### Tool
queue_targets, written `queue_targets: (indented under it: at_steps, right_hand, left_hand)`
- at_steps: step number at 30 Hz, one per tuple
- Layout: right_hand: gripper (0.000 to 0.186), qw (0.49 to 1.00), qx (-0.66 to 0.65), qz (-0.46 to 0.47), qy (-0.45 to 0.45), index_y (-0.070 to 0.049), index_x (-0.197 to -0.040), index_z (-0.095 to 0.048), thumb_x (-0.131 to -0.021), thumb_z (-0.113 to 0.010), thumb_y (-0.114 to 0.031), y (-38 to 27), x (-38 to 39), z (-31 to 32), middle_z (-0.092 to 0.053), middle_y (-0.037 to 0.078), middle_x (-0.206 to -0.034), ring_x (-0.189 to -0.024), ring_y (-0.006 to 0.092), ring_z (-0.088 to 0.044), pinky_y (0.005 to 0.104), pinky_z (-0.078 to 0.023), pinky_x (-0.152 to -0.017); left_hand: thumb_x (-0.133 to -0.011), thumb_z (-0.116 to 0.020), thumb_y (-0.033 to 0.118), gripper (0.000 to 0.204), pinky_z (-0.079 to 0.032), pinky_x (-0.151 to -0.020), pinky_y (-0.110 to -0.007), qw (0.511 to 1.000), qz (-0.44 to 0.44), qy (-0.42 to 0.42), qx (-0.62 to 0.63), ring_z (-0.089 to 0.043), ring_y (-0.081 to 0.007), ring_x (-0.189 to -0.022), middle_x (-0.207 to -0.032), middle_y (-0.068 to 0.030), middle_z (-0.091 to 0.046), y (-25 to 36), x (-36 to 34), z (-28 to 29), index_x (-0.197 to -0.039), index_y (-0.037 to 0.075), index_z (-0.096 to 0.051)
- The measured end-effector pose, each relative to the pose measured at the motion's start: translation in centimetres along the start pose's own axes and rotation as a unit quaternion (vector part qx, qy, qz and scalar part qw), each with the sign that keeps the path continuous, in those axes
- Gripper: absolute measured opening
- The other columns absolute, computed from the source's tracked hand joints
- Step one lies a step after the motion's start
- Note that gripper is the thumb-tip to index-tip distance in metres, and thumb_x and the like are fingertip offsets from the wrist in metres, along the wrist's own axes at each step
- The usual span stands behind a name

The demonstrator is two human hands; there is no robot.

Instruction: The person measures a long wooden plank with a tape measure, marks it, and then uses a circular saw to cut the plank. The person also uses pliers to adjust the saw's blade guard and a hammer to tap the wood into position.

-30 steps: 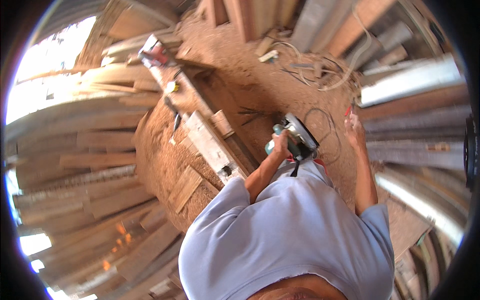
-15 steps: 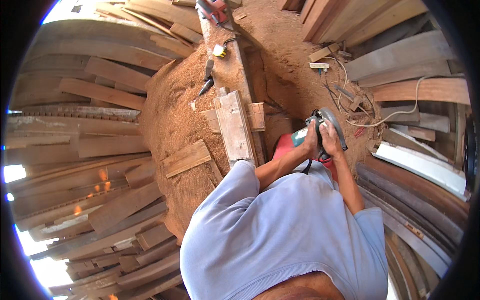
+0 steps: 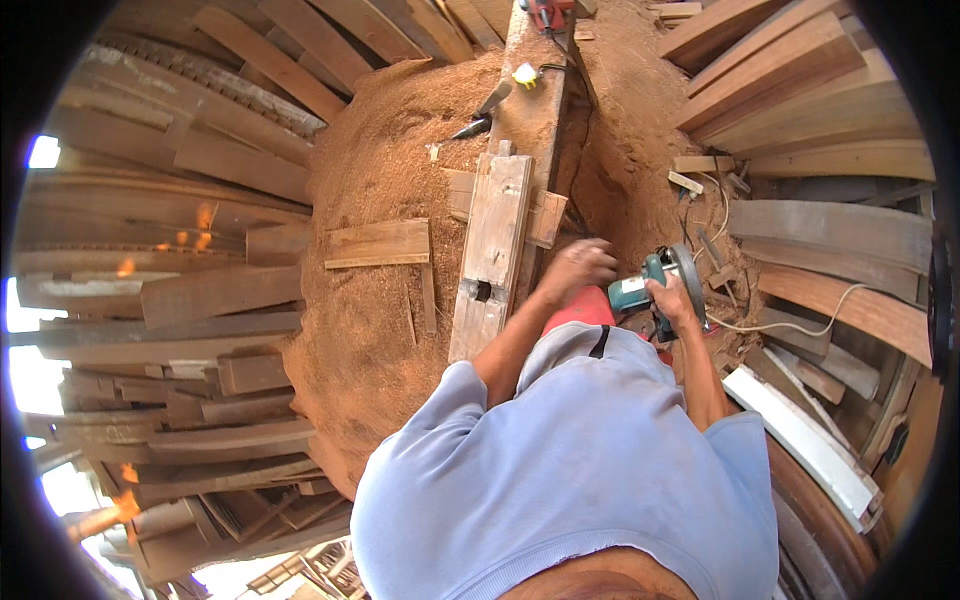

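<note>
At the right of my lap, my right hand (image 3: 671, 298) grips the handle of a teal power saw (image 3: 630, 290) with a round dark guard. My left hand (image 3: 582, 268) is off the saw, over my red-clad thigh; motion smears its fingers, so their shape is unclear. To the left of that hand lies a pale timber (image 3: 497, 215) with a square hole near its close end and a tenon at its far end. Under it a short crosspiece (image 3: 547, 219) rests on the long beam (image 3: 530, 125).
Sawdust (image 3: 380, 175) covers the ground, with a board offcut (image 3: 380, 243) on the left. A dark-handled tool (image 3: 472, 128), a yellow plug (image 3: 525, 75) and a red power tool (image 3: 548, 14) lie farther off. A pale cable (image 3: 790, 325) snakes right. Stacked planks (image 3: 230, 170) line both sides.
My left hand has let go of the saw and moved left. My right hand still holds the saw. The view has turned, showing more of the timber and its hole.
</note>
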State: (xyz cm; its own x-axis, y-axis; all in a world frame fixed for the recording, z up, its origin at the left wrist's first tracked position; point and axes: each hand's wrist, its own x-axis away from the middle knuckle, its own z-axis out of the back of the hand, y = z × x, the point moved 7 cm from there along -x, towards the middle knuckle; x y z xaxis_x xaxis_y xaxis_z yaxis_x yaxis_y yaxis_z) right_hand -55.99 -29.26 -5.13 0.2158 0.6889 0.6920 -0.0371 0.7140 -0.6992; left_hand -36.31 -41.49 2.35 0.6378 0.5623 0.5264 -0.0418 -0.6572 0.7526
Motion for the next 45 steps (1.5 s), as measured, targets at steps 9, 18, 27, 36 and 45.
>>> queue_targets:
  at_steps: [9, 18, 27, 36, 45]
  right_hand:
    - [0.027, 0.991, 0.096, -0.055, -0.075, -0.003, -0.085, -0.061, -0.092, -0.064, -0.029, 2.6, 0.7, -2.3, -0.058, 0.004, -0.066, -0.055, 0.0149, -0.057, 0.0317, -0.046, -0.051]
    - [0.026, 0.996, 0.06, -0.066, 0.0, -0.007, -0.079, -0.057, -0.093, -0.065, -0.028, 0.0, -6.9, -1.6, -0.055, 0.002, -0.062, -0.048, 0.0148, -0.053, 0.0331, -0.044, -0.044]
    - [0.025, 0.991, 0.1, -0.089, -0.026, -0.007, -0.081, -0.057, -0.093, -0.066, -0.027, -7.1, -9.8, -2.7, -0.055, 0.002, -0.065, -0.053, 0.0142, -0.053, 0.0321, -0.044, -0.048]
    - [0.024, 0.986, 0.145, -0.052, -0.068, -0.007, -0.085, -0.056, -0.093, -0.066, -0.027, -11.7, -13.1, -5.6, -0.055, 0.002, -0.068, -0.054, 0.0129, -0.053, 0.0311, -0.044, -0.048]
    - [0.027, 0.973, 0.193, -0.042, -0.118, -0.005, -0.09, -0.058, -0.092, -0.068, -0.029, -11.6, -13.7, -5.9, -0.056, 0.002, -0.069, -0.053, 0.0127, -0.052, 0.03, -0.043, -0.047]
  left_hand:
    - [-0.088, -0.067, 0.031, 0.064, -0.041, -0.109, -0.048, 0.752, 0.01, 0.491, -0.44, -0.053, -0.0432, -0.127, -0.133, -0.0301, -0.056, 1.2, 12.6, 27.4, -0.141, 0.001, -0.048]
    - [-0.08, -0.074, 0.028, 0.068, -0.047, -0.099, -0.054, 0.673, 0.211, 0.564, -0.43, -0.058, -0.0467, -0.117, -0.122, -0.0297, -0.059, 0.5, 16.4, 35.7, -0.132, 0.006, -0.036]
    - [-0.078, -0.068, 0.028, 0.051, -0.049, -0.095, -0.051, 0.756, 0.117, 0.482, -0.427, -0.063, -0.0466, -0.109, -0.113, -0.0309, -0.066, 2.2, 15.9, 36.1, -0.116, -0.004, -0.057]
    - [-0.086, -0.068, 0.039, 0.053, -0.051, -0.085, -0.054, 0.73, -0.007, 0.571, -0.376, -0.065, -0.0501, -0.098, -0.101, -0.0318, -0.066, 7.1, 17.0, 30.6, -0.115, -0.003, -0.054]
    - [-0.09, -0.064, 0.026, 0.034, -0.051, -0.074, -0.055, 0.721, -0.119, 0.605, -0.318, -0.064, -0.0502, -0.086, -0.093, -0.0286, -0.067, 8.7, 16.0, 23.4, -0.104, -0.003, -0.054]
